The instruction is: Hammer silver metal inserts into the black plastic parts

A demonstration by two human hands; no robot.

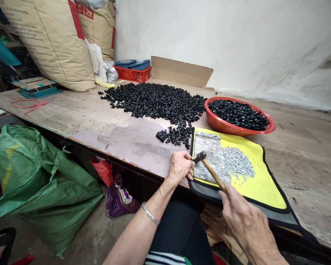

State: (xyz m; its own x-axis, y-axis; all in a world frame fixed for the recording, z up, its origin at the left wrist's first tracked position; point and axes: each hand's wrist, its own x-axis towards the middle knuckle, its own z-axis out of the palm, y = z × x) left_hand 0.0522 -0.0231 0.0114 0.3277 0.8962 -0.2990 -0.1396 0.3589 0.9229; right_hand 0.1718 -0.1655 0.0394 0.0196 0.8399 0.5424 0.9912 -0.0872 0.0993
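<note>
Two hands work beside the yellow mat [260, 180]: our right hand [246, 222] wraps closed around a small hammer [213, 173], light and stiff, best held at the handle's end; our left hand [179, 167] curls by its head, any hold hidden

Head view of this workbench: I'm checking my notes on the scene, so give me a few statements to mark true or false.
The right hand grips a small hammer by its wooden handle. True.

The red plastic basin is filled with silver pieces. False: it holds black pieces.

A metal bangle sits on the left hand's wrist. True.

The green woven sack lies on the wooden table. False: it is on the floor beside the table.

A heap of small silver parts lies on the yellow mat. True.
</note>
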